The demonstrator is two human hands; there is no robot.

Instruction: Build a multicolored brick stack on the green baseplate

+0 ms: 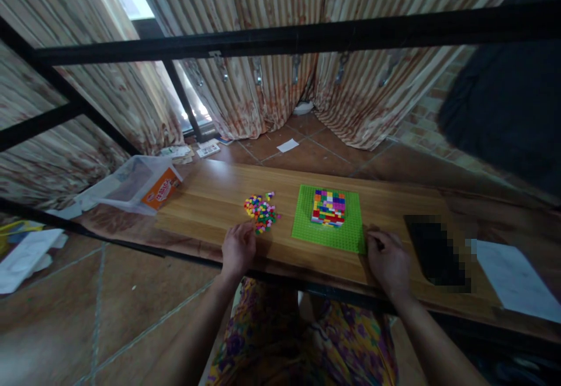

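Observation:
My left hand [239,249] rests at the table's near side with its fingers curled, by the lower left of a loose pile of small coloured toy bricks [265,214]. Whatever its fingertips hold, if anything, is hidden. Right of the pile lies a green studded baseplate [302,228], which carries a block built of multicoloured bricks [328,208]. Against the baseplate's lower right edge is my right hand [388,260], thumb and fingers bent together. I cannot make out whether something is between them.
The wooden table [201,199] bears a dark flat object [432,246], partly pixelated, and a white sheet [517,278] lies at the right. A clear plastic box [131,184] with an orange label sits at the left end. Beyond run a black metal bar [272,41] and striped curtains [245,94].

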